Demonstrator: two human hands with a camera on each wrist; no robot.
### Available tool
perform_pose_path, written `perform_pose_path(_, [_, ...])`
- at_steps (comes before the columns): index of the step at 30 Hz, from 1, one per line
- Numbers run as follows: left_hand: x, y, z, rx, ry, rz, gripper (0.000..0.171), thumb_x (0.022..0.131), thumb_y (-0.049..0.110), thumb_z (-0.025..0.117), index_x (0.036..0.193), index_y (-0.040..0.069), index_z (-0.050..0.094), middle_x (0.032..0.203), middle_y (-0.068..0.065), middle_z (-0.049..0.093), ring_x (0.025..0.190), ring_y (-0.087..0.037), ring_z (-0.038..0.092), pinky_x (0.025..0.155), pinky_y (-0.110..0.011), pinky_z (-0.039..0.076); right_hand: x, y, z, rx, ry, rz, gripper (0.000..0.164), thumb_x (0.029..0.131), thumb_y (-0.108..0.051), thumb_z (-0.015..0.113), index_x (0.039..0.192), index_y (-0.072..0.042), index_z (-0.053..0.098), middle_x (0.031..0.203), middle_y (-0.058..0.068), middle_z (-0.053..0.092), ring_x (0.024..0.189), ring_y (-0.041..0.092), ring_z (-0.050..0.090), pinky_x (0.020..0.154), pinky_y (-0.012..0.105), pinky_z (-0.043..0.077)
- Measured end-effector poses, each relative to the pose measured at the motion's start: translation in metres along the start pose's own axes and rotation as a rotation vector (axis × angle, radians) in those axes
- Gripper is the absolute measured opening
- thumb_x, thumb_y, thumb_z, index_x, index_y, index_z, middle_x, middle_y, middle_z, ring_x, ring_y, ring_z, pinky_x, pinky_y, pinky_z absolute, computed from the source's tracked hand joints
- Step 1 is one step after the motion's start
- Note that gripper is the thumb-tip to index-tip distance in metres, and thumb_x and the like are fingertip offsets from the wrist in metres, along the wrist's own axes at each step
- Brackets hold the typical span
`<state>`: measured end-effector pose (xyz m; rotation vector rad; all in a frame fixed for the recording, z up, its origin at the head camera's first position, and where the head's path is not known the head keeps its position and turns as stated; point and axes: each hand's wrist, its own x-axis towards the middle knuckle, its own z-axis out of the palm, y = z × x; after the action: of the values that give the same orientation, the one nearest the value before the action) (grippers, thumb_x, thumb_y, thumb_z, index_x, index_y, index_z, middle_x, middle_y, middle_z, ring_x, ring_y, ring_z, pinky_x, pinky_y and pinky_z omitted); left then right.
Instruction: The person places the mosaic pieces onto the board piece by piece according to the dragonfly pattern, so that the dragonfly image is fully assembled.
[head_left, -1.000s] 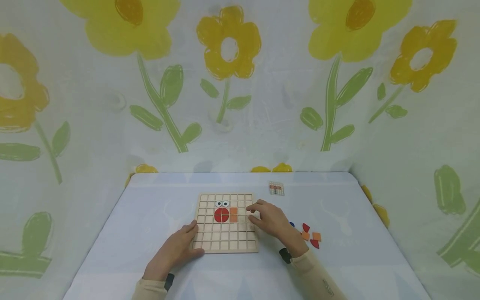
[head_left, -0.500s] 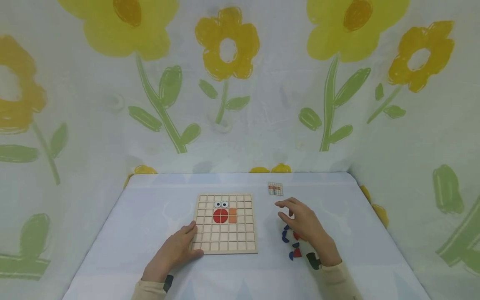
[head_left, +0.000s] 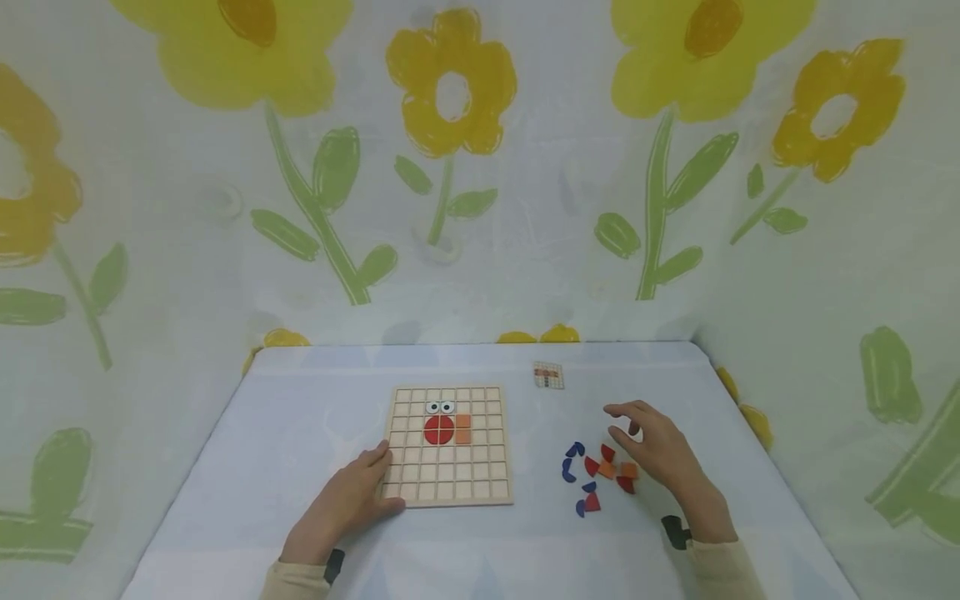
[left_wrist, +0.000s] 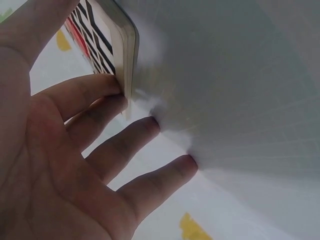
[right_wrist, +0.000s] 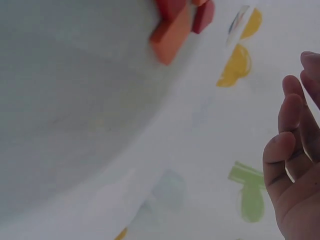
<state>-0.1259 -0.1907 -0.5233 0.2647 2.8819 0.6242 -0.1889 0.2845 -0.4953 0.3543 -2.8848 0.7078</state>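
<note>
A square wooden grid board [head_left: 450,475] lies in the head view. Two eye pieces [head_left: 440,407], a red disc of wedges [head_left: 438,430] and two orange squares [head_left: 462,429] sit in its cells. My left hand [head_left: 347,498] rests at its near left corner, thumb at the front edge. Two fingertips touch the board's side [left_wrist: 129,55] in the left wrist view; the other two fingers are on the tabletop. My right hand [head_left: 660,446] hovers, fingers loosely bent with nothing between them, right of loose red wedges [head_left: 592,502], blue pieces [head_left: 568,471] and orange squares [head_left: 628,471].
A small pattern card [head_left: 548,375] lies behind the board, toward the right. The pale cloth-covered table [head_left: 315,392] is enclosed by flower-printed fabric walls [head_left: 555,250].
My right hand has moved right, from the board's right edge to beyond the loose pieces, uncovering them. My left hand has stayed at the board.
</note>
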Motion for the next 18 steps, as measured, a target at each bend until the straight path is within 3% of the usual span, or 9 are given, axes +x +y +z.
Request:
perform_pose_path(8, [0.000,0.001,-0.001,0.003,-0.002,-0.021,0.089,0.081,0.043,0.084,0.147,-0.004,0.048,0.160,-0.016,0.037,0.143,-0.043,0.037,0.117,-0.055,0.035,-0.016,0.019,0.002,0.003,-0.097,0.057,0.038,0.091,-0.018,0.078,0.128,-0.014,0.069,0.113,0.005,0.068,0.082,0.016,0.053,0.055,0.020,0.049])
perform_pose_path(18, [-0.001,0.003,-0.005,-0.008,-0.013,-0.034,0.089,0.082,0.042,0.084,0.149,-0.003,0.046,0.161,-0.016,0.036,0.144,-0.043,0.036,0.117,-0.055,0.035,-0.031,0.030,0.001,0.008,-0.262,0.196,0.036,0.088,-0.017,0.081,0.123,-0.016,0.072,0.112,0.001,0.069,0.085,0.017,0.055,0.069,0.029,0.055])
